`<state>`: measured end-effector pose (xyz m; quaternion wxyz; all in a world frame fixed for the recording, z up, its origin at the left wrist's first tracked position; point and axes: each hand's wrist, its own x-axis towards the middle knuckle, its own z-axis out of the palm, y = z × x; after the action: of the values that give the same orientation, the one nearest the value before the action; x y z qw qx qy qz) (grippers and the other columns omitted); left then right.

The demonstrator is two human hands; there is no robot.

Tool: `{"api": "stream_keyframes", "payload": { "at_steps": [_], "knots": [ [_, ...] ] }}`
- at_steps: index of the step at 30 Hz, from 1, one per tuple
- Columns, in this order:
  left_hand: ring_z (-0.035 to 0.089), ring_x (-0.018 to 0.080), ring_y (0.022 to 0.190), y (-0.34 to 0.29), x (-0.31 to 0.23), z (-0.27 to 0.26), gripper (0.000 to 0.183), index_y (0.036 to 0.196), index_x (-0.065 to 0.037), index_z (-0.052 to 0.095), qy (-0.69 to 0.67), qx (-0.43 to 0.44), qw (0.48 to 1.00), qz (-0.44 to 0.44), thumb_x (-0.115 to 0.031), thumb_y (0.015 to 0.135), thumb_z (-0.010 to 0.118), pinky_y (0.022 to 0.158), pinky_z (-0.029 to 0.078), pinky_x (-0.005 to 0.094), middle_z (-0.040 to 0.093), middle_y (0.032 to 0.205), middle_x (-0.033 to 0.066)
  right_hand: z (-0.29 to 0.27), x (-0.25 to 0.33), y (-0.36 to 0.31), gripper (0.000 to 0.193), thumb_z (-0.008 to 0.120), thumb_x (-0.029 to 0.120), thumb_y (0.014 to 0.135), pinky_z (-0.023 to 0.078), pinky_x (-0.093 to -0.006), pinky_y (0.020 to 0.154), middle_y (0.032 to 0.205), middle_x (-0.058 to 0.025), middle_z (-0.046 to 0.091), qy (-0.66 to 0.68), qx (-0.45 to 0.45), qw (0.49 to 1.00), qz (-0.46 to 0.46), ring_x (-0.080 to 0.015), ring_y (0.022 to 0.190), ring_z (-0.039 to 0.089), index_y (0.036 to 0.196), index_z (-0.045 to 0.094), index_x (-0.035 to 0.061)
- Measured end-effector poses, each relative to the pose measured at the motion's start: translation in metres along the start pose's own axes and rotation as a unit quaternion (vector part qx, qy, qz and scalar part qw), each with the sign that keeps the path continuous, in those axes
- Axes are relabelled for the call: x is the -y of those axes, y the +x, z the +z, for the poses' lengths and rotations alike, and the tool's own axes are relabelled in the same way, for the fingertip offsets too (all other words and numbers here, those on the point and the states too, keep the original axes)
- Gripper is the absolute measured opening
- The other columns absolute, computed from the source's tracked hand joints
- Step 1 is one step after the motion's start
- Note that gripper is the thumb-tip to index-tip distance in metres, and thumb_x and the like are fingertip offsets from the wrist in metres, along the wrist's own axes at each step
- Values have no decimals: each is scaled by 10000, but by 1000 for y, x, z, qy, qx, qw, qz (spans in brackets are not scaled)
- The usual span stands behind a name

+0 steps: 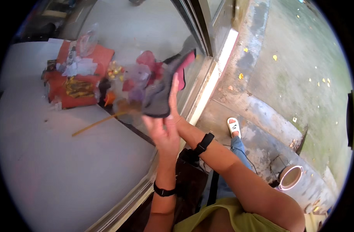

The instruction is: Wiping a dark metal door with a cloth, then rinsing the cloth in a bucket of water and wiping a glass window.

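Both my hands are raised in front of a glass pane, holding a flat grey cloth piece with black edging and pink showing at its far end. Its exact kind I cannot make out. My left hand grips its near lower edge, fingers partly hidden. Along its right side lies my right hand, fingers stretched upward against it; the far side of the grip is hidden. Part of the cloth piece is blurred.
Beyond the glass are a red-orange box, clear plastic bags, a pink-red bundle and a yellow stick. A window frame runs along the right. A pink-rimmed bucket stands on the concrete ground near a sandalled foot.
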<state>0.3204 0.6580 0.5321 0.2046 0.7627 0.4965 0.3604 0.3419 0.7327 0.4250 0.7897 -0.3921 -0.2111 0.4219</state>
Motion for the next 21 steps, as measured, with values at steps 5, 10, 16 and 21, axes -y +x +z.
{"api": "stream_keyframes", "payload": {
  "at_steps": [5,10,16,21],
  "knots": [
    [502,386,1104,-5,76,75,368,1232,17,539,-27,85,996,-14,-55,871,547,967,393,423,485,1161,210,-68,-38,8,557,497,353,976,333,-354,1062,1305,-90,427,-18,34,993,113,-224,1189,420,1431,312,90],
    [507,418,1061,41,44,145,289,1125,29,532,-108,102,988,-32,-45,850,575,939,409,444,491,1127,234,-165,-65,49,549,501,406,976,383,-351,1025,1271,-76,485,555,348,724,216,-201,1176,450,1396,378,74],
    [503,436,1061,14,79,98,343,1164,25,506,-140,41,989,6,-39,836,582,939,408,449,482,1119,244,-105,-54,-1,595,503,401,972,348,-365,1064,1360,-100,439,29,109,990,86,-215,1243,416,1422,329,53],
    [494,434,1022,-86,84,1,291,1110,23,512,-38,52,995,-73,-69,843,581,881,416,468,463,1100,244,-22,-9,-110,623,513,404,965,322,-373,1082,1389,-110,415,-114,42,992,-28,-222,1269,397,1435,308,50]
  ]
}}
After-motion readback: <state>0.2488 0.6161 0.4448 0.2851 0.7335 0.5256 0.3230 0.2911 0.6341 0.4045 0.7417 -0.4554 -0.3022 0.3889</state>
